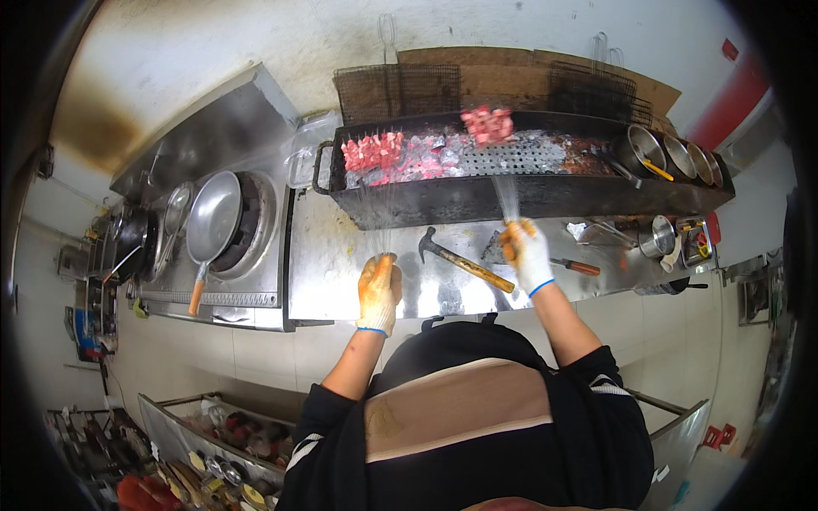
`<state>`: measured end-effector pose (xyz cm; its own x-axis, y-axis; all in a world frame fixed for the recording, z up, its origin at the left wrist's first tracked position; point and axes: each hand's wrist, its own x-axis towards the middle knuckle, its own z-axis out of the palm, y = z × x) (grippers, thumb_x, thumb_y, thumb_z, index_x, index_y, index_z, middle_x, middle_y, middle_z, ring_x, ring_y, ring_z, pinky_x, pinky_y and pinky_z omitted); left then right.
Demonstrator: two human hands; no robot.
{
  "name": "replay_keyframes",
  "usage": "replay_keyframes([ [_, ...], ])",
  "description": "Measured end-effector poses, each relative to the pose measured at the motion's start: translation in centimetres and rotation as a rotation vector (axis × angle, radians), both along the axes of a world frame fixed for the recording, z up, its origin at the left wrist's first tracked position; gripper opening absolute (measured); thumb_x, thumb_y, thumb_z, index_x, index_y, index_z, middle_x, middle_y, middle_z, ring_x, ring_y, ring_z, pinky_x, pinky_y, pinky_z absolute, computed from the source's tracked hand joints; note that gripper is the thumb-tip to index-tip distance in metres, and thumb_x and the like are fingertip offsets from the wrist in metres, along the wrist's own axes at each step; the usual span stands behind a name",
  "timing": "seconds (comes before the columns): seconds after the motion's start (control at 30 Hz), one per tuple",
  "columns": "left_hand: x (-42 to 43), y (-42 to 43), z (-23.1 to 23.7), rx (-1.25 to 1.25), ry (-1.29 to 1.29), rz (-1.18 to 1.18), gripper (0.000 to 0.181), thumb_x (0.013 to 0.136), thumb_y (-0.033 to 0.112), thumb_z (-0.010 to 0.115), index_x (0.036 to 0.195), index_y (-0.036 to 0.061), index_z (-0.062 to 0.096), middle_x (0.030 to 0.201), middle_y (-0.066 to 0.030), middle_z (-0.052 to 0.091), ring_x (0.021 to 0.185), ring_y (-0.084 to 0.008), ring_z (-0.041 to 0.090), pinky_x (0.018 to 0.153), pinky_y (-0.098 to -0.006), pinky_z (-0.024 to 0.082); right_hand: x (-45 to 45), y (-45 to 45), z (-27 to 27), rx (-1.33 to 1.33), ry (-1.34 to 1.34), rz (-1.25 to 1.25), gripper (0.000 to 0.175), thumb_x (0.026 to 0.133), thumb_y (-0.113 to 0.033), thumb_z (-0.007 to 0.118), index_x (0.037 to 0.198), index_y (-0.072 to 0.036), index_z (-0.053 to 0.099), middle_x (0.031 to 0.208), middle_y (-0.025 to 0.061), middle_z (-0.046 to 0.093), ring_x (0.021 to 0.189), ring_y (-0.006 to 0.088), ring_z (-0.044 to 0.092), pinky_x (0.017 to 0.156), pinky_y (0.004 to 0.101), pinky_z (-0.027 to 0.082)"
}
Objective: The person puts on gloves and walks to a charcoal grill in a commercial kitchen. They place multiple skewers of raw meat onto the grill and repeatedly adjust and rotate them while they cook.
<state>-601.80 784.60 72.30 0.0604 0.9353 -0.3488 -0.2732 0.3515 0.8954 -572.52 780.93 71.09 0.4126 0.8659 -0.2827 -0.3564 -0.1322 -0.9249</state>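
My left hand (378, 289), in a stained white work glove, grips the thin ends of a fanned bunch of skewers. Their raw meat chunks (372, 152) lie across the left end of a long charcoal grill (422, 207). My right hand (528, 254), also gloved, holds a second bunch of skewers. That bunch's meat (488, 124) is blurred and sits over the grill's far side, beyond a perforated metal plate (511, 160). Glowing charcoal (434, 160) shows between the two bunches. A claw hammer (470, 260) lies on the steel counter between my hands.
A scraper with a wooden handle (578, 267) lies partly behind my right hand. Metal pots (642, 150) stand on the grill's right end. Wire grilling baskets (396, 96) lean behind it. To the left, a wok (215, 217) rests on a stove burner. A small pot (657, 236) stands at right.
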Motion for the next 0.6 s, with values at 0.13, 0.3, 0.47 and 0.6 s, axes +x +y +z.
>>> replay_keyframes([
  [0.13,0.1,-0.4,0.8,-0.029,0.01,-0.02,0.022,0.103,0.032,0.061,0.106,0.0096,0.064,0.069,0.0044,0.05,0.05,-0.0052,0.037,0.044,-0.0224,0.026,6.0,0.9,0.4,0.013,-0.019,-0.1,0.019,0.103,-0.026,0.061,0.111,-0.009,0.064,0.08,0.005,0.066,0.052,0.0058,0.048,0.043,0.0212,0.035],
  [0.3,0.1,-0.4,0.7,-0.043,-0.073,-0.027,0.02,0.101,0.027,0.064,0.105,0.0079,0.066,0.072,0.0046,0.051,0.054,-0.004,0.04,0.048,-0.0202,0.029,10.3,1.2,1.7,0.059,0.228,-0.082,0.021,0.103,-0.017,0.06,0.118,-0.002,0.061,0.084,0.0118,0.068,0.053,0.0086,0.054,0.042,0.0204,0.039],
  [0.47,-0.9,0.5,-0.8,0.066,0.111,-0.003,0.035,0.1,0.029,0.064,0.121,0.0013,0.063,0.078,-0.0027,0.061,0.06,-0.0098,0.052,0.052,-0.0254,0.04,11.2,0.0,1.9,0.048,0.227,-0.078,0.035,0.103,-0.017,0.06,0.134,-0.003,0.055,0.101,0.0152,0.07,0.071,0.0185,0.067,0.054,0.028,0.053],
  [0.6,-2.3,0.6,-0.1,0.44,0.836,-0.044,0.055,0.098,0.027,0.065,0.142,-0.0015,0.051,0.085,-0.0152,0.066,0.065,-0.0244,0.062,0.059,-0.0356,0.049,11.6,-1.9,1.9,0.073,0.08,-0.172,0.053,0.101,-0.013,0.063,0.149,-0.002,0.044,0.122,0.0172,0.065,0.097,0.0224,0.068,0.083,0.034,0.057],
])
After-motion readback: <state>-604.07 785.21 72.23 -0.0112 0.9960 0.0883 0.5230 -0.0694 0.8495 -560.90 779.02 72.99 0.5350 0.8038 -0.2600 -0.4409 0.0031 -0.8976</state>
